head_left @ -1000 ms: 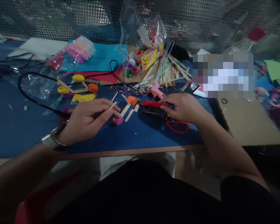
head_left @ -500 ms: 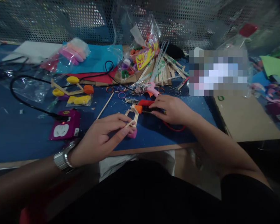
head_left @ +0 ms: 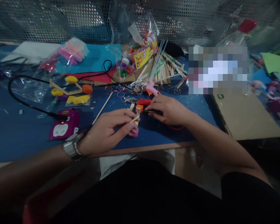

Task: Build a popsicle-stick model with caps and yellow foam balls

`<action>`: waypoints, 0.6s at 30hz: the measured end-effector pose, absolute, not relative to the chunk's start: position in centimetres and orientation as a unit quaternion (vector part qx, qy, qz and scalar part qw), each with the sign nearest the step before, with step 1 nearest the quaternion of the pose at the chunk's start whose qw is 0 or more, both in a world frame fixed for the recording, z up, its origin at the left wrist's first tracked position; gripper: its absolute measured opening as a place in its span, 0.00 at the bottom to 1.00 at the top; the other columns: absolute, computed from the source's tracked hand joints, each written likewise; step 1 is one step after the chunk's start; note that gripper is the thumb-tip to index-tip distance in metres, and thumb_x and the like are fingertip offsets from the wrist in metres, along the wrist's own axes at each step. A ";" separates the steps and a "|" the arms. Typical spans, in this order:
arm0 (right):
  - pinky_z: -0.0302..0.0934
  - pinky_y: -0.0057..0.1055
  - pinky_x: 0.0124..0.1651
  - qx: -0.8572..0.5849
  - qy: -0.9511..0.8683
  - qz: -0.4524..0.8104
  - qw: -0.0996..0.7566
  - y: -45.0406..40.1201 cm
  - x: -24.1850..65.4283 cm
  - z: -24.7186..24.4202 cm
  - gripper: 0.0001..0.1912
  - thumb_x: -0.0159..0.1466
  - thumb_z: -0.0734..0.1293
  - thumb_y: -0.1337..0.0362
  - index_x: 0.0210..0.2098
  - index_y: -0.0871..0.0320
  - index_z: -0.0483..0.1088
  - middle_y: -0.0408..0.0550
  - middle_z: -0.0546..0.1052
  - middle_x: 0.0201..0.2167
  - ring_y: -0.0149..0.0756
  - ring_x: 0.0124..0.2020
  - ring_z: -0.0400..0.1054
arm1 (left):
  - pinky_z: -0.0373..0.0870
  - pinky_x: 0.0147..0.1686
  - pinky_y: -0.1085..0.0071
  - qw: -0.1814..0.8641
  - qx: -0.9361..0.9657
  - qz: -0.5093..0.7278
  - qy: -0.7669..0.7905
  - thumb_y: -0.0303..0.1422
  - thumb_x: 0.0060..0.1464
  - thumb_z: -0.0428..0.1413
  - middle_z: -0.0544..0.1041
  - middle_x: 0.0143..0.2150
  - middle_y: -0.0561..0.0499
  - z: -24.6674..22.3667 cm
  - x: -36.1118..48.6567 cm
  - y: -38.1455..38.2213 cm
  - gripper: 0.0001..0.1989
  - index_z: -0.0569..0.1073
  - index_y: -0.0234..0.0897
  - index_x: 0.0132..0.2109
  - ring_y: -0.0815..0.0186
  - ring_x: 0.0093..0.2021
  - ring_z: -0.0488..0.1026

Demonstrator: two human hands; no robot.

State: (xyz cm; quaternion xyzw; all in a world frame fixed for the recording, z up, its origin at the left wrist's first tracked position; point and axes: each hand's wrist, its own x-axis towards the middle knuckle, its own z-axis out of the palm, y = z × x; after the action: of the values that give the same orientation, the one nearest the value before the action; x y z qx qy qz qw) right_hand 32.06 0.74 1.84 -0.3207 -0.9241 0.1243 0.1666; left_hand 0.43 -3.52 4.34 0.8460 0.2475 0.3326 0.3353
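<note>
My left hand (head_left: 112, 130) is closed, pinching a short wooden stick (head_left: 133, 120) between thumb and fingers. It rests over a small frame of glued wooden sticks (head_left: 138, 112), which has an orange bottle cap (head_left: 139, 108) at its far end and a pink cap (head_left: 133, 133) at the near end. Just right of the frame, my right hand (head_left: 166, 109) is closed round a dark, slim tool (head_left: 154, 111), mostly hidden by the fingers. A red-handled tool (head_left: 144, 101) lies directly beyond, its metal end pointing left.
A pink glue gun (head_left: 152, 88) lies behind the hands. To the left are a purple power box (head_left: 64, 124) with a black cable, a loose stick (head_left: 102, 107) and another stick-and-cap model (head_left: 71, 90). Cardboard (head_left: 249, 116) lies right; a bag of caps (head_left: 140, 56) stands behind.
My left hand has shifted slightly right with the short stick, over the frame. My right hand has moved a little left, and the dark tool now shows between its fingers.
</note>
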 end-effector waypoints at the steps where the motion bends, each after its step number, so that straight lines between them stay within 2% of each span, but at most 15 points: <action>1: 0.77 0.49 0.61 -0.321 -0.923 0.129 0.169 0.8 32.0 1.7 0.16 0.82 0.68 0.58 0.59 0.57 0.86 0.61 0.88 0.53 0.54 0.55 0.82 | 0.87 0.47 0.72 0.338 0.845 0.334 0.243 0.34 0.81 0.59 0.90 0.45 0.46 4.3 0.3 -3.1 0.16 0.89 0.42 0.43 0.61 0.53 0.90; 5: 0.77 0.47 0.61 -0.329 -0.910 0.146 0.205 0.3 31.8 2.2 0.16 0.82 0.68 0.58 0.58 0.55 0.86 0.58 0.89 0.51 0.51 0.54 0.84 | 0.83 0.50 0.71 0.330 0.861 0.326 0.209 0.31 0.82 0.56 0.89 0.47 0.48 4.4 -0.3 -1.7 0.17 0.83 0.40 0.41 0.64 0.50 0.89; 10: 0.78 0.37 0.53 -0.348 -0.873 0.178 0.290 -2.4 30.7 5.1 0.22 0.84 0.68 0.51 0.69 0.54 0.81 0.52 0.89 0.47 0.41 0.42 0.83 | 0.81 0.49 0.70 0.316 0.888 0.290 0.163 0.30 0.80 0.55 0.86 0.50 0.46 4.8 -0.4 -0.9 0.14 0.79 0.40 0.41 0.63 0.47 0.85; 15: 0.79 0.41 0.61 -0.317 -0.898 0.166 0.255 -4.3 29.3 5.8 0.19 0.84 0.70 0.49 0.65 0.51 0.83 0.55 0.89 0.55 0.46 0.55 0.86 | 0.78 0.44 0.70 0.255 0.920 0.255 0.155 0.31 0.80 0.53 0.81 0.46 0.46 4.3 -0.3 -0.7 0.12 0.77 0.39 0.43 0.63 0.43 0.81; 18: 0.81 0.40 0.58 -0.324 -0.900 0.140 0.254 -4.3 28.8 4.7 0.16 0.85 0.69 0.52 0.62 0.50 0.85 0.53 0.90 0.54 0.45 0.54 0.87 | 0.75 0.40 0.69 0.203 0.938 0.231 0.161 0.32 0.80 0.53 0.82 0.48 0.45 3.6 -0.4 -0.7 0.11 0.76 0.40 0.45 0.63 0.42 0.80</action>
State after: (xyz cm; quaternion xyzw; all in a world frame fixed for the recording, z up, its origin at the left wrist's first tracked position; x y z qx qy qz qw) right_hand 28.82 -4.34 4.71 -0.3239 -0.9004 0.1400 0.2544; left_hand -0.40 -0.75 3.55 0.9379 0.1610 0.2309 0.2028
